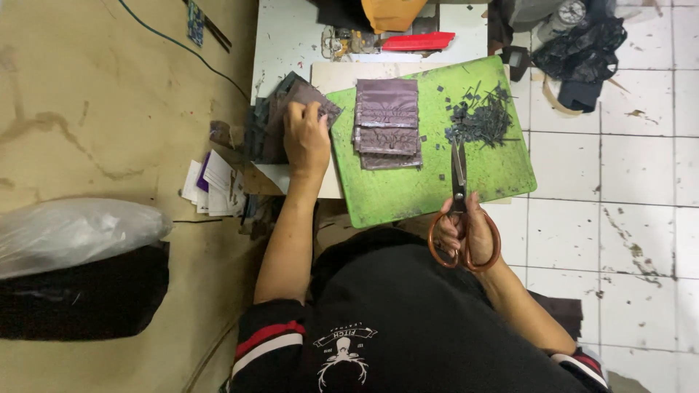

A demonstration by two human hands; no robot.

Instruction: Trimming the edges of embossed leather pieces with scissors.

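Floor right of the white table (291,36): white tiles (641,167), dirty, dark grout, scattered scraps. Left: tan stained floor (109,94) crossed by a dark cable (182,51). Clear plastic bag (73,233) lower left. Lighting even.

A low white bench (291,44) stands on the floor, its top scuffed and speckled. On it lies a pale board (335,76), and over that a green cutting mat (437,182) whose near edge overhangs the bench. On the mat sit a stack of purple-grey fabric pieces (387,124) in the middle and a heap of dark offcuts (484,116) to the right. At the bench's left edge lies a pile of dark fabric pieces (273,124). At the far side lie a red flat tool (419,41) and a yellow-orange thing (392,13).
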